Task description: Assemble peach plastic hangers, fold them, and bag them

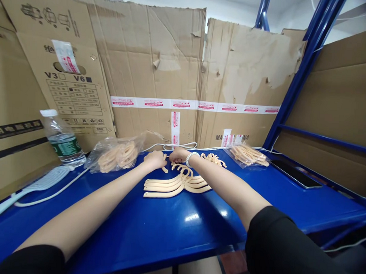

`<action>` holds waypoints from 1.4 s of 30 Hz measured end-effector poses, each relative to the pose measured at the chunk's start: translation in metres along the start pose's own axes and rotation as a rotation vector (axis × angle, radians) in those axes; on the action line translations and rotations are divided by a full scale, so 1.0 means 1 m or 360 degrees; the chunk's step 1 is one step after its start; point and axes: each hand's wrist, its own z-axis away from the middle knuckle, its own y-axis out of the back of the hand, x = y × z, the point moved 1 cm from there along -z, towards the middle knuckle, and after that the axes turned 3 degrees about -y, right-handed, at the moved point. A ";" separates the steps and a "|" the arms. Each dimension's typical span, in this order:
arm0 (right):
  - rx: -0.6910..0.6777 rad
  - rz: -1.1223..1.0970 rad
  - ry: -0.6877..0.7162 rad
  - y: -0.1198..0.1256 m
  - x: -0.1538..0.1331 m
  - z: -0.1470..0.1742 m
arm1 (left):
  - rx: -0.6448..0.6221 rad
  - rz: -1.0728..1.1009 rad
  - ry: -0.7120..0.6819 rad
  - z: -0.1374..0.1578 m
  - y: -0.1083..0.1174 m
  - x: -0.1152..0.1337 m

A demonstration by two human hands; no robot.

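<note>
Near the back of the blue table my left hand point(154, 160) is closed round a short beige plastic hanger piece point(165, 168), whose lower end sticks out below the fingers. Close beside it on the right is my right hand point(178, 155), fingers curled in; what they hold, if anything, is hidden. Several beige plastic hangers point(164, 189) with curved arms and round hooks lie in a row in front of my hands. My right forearm covers part of their right side. Past my right wrist lies a small pile of loose beige hooks point(214, 159).
A clear bag of beige ring-like parts point(118, 155) lies left, and a bag of beige strips point(247, 154) right. Further out are a water bottle point(63, 140), a pale blue handheld fan point(47, 179) and a dark phone point(296, 174). Cardboard point(155, 71) walls the back; a white cable runs along it.
</note>
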 end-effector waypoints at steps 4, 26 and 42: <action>0.0123 -0.0219 -0.0151 0.010 0.006 -0.002 | 0.0077 0.0006 -0.0054 -0.003 -0.006 -0.012; -0.0071 -0.1465 0.0603 -0.003 0.057 0.099 | 0.0445 0.1513 -0.0446 0.066 -0.018 -0.017; 0.0187 -0.1129 0.0855 -0.019 0.075 0.121 | 0.0497 0.2143 -0.0649 0.111 -0.039 -0.007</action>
